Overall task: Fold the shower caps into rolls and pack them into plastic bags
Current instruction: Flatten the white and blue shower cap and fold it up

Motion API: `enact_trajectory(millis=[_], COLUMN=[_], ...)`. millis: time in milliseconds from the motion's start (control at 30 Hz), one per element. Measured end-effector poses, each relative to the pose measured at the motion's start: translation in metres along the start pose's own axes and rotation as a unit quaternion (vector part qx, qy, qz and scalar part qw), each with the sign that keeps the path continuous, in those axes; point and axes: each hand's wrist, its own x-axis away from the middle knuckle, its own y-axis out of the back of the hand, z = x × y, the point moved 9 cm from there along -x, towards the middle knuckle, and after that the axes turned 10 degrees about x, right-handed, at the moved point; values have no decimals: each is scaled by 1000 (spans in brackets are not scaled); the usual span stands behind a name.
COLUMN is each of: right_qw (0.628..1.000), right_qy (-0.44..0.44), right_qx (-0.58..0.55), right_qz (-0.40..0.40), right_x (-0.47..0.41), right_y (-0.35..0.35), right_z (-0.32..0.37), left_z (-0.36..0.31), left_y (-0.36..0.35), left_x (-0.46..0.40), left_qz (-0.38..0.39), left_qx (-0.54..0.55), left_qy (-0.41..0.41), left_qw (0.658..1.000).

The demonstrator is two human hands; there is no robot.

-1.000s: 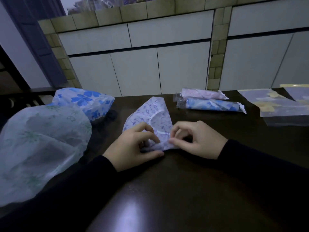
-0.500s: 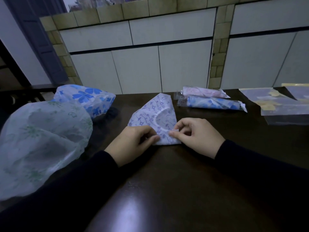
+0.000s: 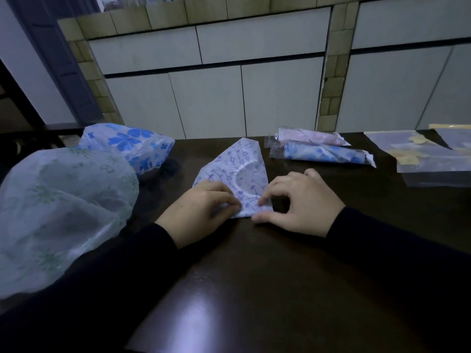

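A white shower cap with a purple print [image 3: 242, 169] lies folded into a wedge on the dark table [image 3: 254, 289], its point away from me. My left hand [image 3: 198, 210] pinches its near left corner. My right hand [image 3: 300, 202] pinches the near right corner between thumb and forefinger. Two rolled caps packed in clear bags lie behind my right hand, a pink one [image 3: 311, 136] and a blue one [image 3: 323, 154]. Flat plastic bags [image 3: 428, 159] are stacked at the far right.
A large pale cap with a green print [image 3: 58, 212] bulges at the left edge of the table. Behind it sits a cap with blue flowers [image 3: 130, 143]. White cabinet doors and tiled pillars [image 3: 328, 85] stand beyond the table's far edge.
The near edge of the purple cap has been flattened and both hands shifted slightly apart along it. The view has tilted a little; the other caps have not moved.
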Motion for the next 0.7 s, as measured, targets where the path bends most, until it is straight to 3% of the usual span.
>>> enact_trajectory(millis=[133,400,700], right_qw=[999,1000,998], right_qy=[7,27,-53], right_qx=[-30,-1,-44], right_qz=[20,-5,-11], right_x=[-2,-3,-5], right_y=[-1,0,-8], right_z=[-5,-2,-15], left_z=[9,12,24], left_y=[-2,3,7], left_x=[1,3,-1], left_qz=[38,9,-20], left_qx=[46,96,113], left_qy=[26,29,100], left_qw=[998,995,988])
